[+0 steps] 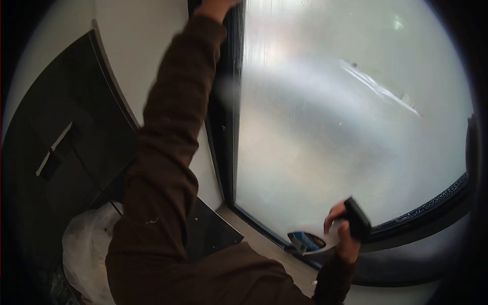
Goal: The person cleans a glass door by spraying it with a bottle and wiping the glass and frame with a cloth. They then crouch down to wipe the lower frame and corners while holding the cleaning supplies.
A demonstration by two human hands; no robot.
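My right hand [344,235] is closed round the neck of a white bottle [331,240] with a black top [358,219] and a blue label. The bottle lies tilted in front of the lower edge of a frosted window [315,147]. At the top edge of the view, my left hand [219,7] is raised beside the dark window frame [231,101]. Its fingers are cut off by the picture's edge, so what it holds or touches cannot be seen.
Dark cabinet doors [61,127] with light handles stand at the left. A whitish plastic bag [89,249] sits below them. A dark curved edge runs under the window at the lower right.
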